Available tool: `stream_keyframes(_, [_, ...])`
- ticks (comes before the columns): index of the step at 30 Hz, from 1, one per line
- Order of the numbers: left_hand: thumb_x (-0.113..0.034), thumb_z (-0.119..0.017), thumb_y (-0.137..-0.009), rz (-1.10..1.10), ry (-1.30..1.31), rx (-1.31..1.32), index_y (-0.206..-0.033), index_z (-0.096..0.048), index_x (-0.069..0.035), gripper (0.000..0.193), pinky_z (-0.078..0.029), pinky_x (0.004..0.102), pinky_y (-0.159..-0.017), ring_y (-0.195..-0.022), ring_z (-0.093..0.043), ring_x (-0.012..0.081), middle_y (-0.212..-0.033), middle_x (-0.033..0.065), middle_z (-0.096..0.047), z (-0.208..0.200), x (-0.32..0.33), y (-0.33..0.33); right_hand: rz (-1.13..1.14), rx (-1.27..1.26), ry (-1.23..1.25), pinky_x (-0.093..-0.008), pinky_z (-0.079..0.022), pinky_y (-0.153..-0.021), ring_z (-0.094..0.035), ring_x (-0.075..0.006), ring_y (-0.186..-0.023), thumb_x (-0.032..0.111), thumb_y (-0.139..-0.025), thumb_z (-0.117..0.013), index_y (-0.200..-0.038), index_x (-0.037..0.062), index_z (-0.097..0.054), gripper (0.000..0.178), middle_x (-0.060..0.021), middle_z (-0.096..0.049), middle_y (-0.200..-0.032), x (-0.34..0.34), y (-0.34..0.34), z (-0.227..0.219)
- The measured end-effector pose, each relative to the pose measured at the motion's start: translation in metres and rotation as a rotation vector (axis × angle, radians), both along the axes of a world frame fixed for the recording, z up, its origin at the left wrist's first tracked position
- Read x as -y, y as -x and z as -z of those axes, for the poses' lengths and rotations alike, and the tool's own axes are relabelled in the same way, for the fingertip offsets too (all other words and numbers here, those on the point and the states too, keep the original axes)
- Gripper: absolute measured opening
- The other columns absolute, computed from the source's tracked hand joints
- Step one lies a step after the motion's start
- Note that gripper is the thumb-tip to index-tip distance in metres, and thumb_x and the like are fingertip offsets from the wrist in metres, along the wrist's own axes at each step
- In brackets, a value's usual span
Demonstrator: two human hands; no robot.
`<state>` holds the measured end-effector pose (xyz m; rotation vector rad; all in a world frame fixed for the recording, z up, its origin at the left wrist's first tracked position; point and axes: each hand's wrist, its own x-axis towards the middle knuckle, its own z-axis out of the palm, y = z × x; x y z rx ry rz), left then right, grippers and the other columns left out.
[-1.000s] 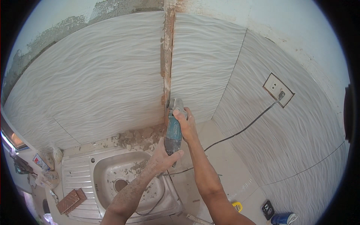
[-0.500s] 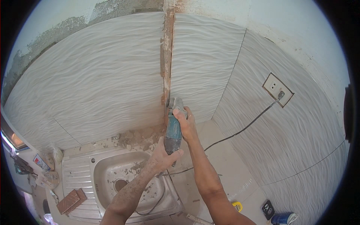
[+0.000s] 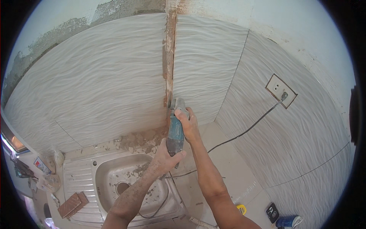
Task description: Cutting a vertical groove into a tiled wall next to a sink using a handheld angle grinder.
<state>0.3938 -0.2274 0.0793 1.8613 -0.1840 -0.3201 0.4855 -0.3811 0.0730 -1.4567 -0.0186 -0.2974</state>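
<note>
Both my hands hold a teal and grey angle grinder, its head pointing away from me. Around the dark rear end of its body, my left hand is closed. My right hand grips it farther forward, near the metal head. The grinder's disc side sits at the lower part of a vertical groove between the wavy white wall tiles; the disc itself is mostly hidden. A dark power cord runs from the grinder to a wall socket on the right.
Below the groove, broken rubble lies along the counter. A steel sink with debris inside stands under my left forearm. Two brown tile pieces rest on its drainboard. At lower right are a yellow tape measure, a black object and a blue container.
The grinder and both hands stay in nearly the same place at the groove. The view has shifted very slightly.
</note>
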Motion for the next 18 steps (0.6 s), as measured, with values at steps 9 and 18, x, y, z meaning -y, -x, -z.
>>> stream_keyframes(9, [-0.028, -0.079, -0.085, -0.116, 0.3, 0.044, -0.137, -0.046, 0.005, 0.07, -0.048, 0.0377, -0.098, -0.111, -0.058, 0.0208, -0.12, 0.0133, -0.06, 0.042, -0.02, 0.058, -0.124, -0.065, 0.14, -0.0357, -0.052, -0.087, -0.066, -0.0267, -0.104, 0.061, -0.085, -0.073, -0.137, -0.0116, -0.052, 0.092, -0.0239, -0.066, -0.117, -0.039, 0.038, 0.028])
stream_keyframes(18, [-0.039, -0.079, -0.083, -0.072, 0.095, -0.004, -0.147, -0.035, 0.01, 0.091, -0.054, 0.0435, -0.094, -0.111, -0.068, 0.0347, -0.123, 0.0269, -0.064, 0.098, -0.051, 0.117, -0.206, -0.387, -0.119, -0.0322, -0.053, -0.086, -0.064, -0.0183, -0.098, 0.055, -0.091, -0.072, -0.135, -0.0029, -0.057, 0.075, -0.0121, -0.066, -0.109, -0.069, 0.155, 0.082])
